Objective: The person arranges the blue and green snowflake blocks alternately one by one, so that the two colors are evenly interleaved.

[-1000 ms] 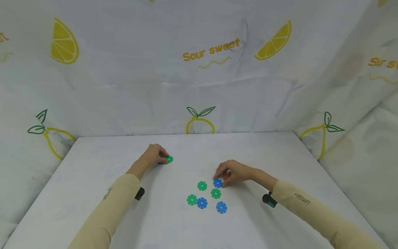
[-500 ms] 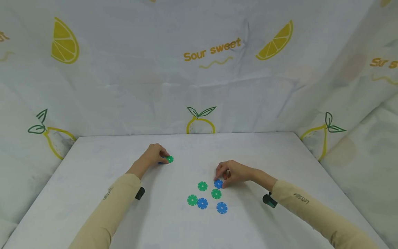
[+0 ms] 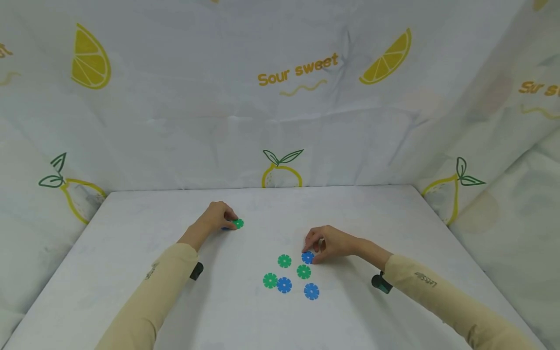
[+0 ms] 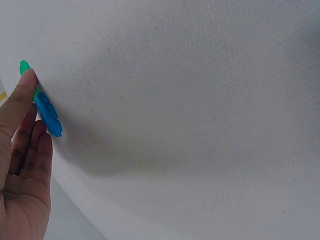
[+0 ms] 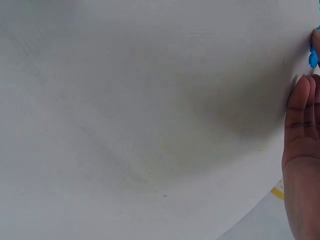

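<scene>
In the head view my left hand point(image 3: 217, 217) is on the far left part of the table, thumb and fingers on a green notched disc point(image 3: 238, 223). A blue disc point(image 4: 48, 115) lies against that green disc in the left wrist view, partly behind the fingers. My right hand point(image 3: 327, 243) pinches a blue notched disc point(image 3: 308, 257) at the table, between thumb and fingers; only its edge shows in the right wrist view. Below that hand lie a green disc point(image 3: 304, 271) and another blue disc point(image 3: 311, 291).
Left of these lie two green discs, an upper one point(image 3: 284, 261) and a lower one point(image 3: 270, 280), the latter touching a blue disc point(image 3: 284, 285). A white table point(image 3: 236, 311) bears everything. Behind it hangs a lemon-print cloth point(image 3: 197, 121).
My right hand and the blue disc at its fingertips have shifted very slightly to the right. The left hand and the loose discs look the same.
</scene>
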`<action>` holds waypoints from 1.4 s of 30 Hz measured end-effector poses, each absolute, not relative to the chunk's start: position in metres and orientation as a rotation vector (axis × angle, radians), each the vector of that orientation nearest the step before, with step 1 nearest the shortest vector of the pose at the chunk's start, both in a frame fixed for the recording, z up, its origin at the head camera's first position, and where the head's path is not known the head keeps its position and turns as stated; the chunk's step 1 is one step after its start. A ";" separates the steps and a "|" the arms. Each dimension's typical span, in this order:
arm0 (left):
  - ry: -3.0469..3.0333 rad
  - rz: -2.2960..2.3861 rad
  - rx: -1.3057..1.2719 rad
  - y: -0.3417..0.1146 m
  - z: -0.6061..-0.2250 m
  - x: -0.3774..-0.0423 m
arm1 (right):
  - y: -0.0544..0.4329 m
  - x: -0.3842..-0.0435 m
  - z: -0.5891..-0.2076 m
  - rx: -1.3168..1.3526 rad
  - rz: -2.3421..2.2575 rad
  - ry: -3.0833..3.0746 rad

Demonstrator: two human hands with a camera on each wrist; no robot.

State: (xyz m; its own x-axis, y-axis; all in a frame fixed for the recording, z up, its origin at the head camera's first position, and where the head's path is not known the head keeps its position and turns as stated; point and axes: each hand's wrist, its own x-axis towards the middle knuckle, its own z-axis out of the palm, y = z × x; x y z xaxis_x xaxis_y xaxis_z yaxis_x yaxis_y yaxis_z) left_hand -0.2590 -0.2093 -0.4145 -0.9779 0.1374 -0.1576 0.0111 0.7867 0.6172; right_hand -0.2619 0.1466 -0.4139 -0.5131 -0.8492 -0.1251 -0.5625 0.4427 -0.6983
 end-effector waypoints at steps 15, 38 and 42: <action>2.789 0.955 0.135 -0.210 -0.414 -0.259 | 0.153 -0.267 -0.413 -1.157 -0.982 2.291; 2.777 0.956 0.091 -0.208 -0.413 -0.259 | 0.113 -0.289 -0.414 -1.121 -1.074 2.376; 2.775 0.949 0.084 -0.207 -0.411 -0.259 | 0.101 -0.292 -0.413 -1.091 -1.119 2.381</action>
